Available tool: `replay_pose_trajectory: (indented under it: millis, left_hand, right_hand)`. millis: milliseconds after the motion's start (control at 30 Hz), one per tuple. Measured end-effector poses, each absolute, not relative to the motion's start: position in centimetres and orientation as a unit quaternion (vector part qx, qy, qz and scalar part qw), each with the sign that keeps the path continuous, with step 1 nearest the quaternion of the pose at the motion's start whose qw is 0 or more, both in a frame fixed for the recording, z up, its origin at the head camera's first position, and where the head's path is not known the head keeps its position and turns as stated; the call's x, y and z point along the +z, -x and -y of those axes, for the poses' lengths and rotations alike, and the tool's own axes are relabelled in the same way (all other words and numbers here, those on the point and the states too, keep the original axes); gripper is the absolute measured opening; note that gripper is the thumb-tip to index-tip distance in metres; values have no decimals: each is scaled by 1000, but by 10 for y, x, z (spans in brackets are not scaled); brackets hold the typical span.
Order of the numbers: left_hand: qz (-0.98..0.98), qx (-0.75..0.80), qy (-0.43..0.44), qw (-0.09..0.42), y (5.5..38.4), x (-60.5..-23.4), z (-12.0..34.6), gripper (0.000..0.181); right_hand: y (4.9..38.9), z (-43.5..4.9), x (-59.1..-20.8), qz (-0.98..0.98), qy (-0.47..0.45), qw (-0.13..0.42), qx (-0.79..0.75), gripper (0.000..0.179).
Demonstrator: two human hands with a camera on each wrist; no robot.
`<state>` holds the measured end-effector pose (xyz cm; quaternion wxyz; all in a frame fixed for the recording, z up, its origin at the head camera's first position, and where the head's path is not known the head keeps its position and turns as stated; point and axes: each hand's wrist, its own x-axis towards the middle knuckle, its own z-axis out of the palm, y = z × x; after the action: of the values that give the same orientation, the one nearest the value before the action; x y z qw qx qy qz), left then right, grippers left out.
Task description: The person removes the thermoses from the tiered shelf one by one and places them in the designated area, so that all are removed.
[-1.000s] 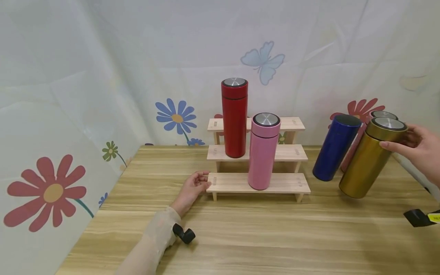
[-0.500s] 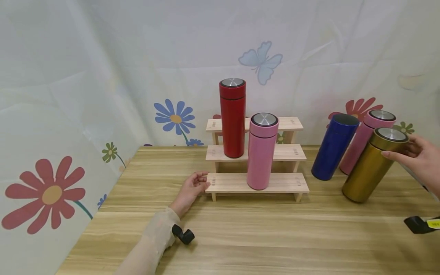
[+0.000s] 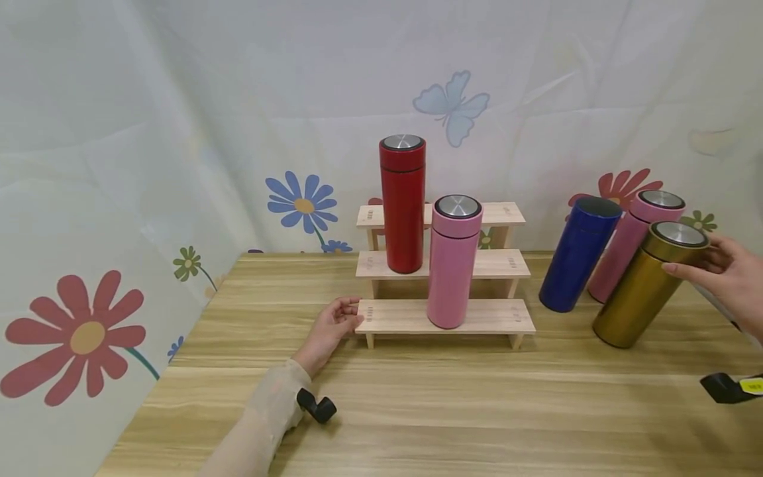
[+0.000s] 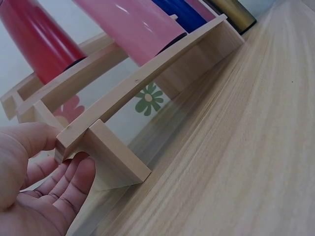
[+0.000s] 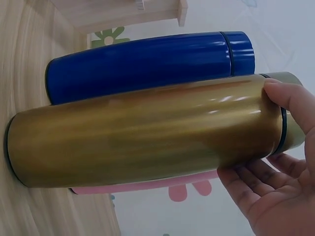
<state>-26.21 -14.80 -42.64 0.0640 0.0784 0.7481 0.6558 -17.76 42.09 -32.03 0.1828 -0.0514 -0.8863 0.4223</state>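
Far left: the left hand (image 3: 331,326) pinched the end of the three-tier wooden riser (image 3: 491,262) at its front tier (image 3: 396,314), thumb on top, fingers curled beneath. Right spot; light pressure looked enough to stop skating.

The red flask (image 3: 403,212) stood on the middle tier (image 3: 502,264), left of centre. The pink flask (image 3: 454,278) stood on the front tier, about mid-length. Both tall on narrow boards, so a hard tug on that end was the risk.

Right of the riser, on the counter (image 3: 417,411): the blue flask (image 3: 573,262), then a second pink flask (image 3: 630,232), partly hidden behind the gold flask (image 3: 644,298). Gold flask's base seemed to meet the counter; lens lean made true tilt hard to call. Couldn't tell whether it touched its neighbours.

Far right: the right hand (image 3: 732,277) gripped the gold flask high, thumb on one side by the cap (image 3: 664,250), fingers round the other. Decent control, but the base could swing from a hold that high. Glossy finish called for firm, even squeeze, body vertical, and clearance from the blue flask before any sideways travel.
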Motion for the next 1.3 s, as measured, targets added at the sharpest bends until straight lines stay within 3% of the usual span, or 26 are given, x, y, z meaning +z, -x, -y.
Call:
replay_pose_trajectory:
  millis: [433, 700, 1300]
  left_hand:
    - [-749, 654, -83, 67, 264, -428, 149, 43]
    - [-747, 655, -86, 67, 264, -428, 149, 42]
    - [-746, 657, -86, 74, 265, -428, 149, 43]
  right_hand:
    - [172, -420, -306, 893, 13, 160, 420, 74]
    - [184, -431, -288, 853, -20, 225, 470, 63]
    - [197, -405, -204, 905, 15, 222, 362, 66]
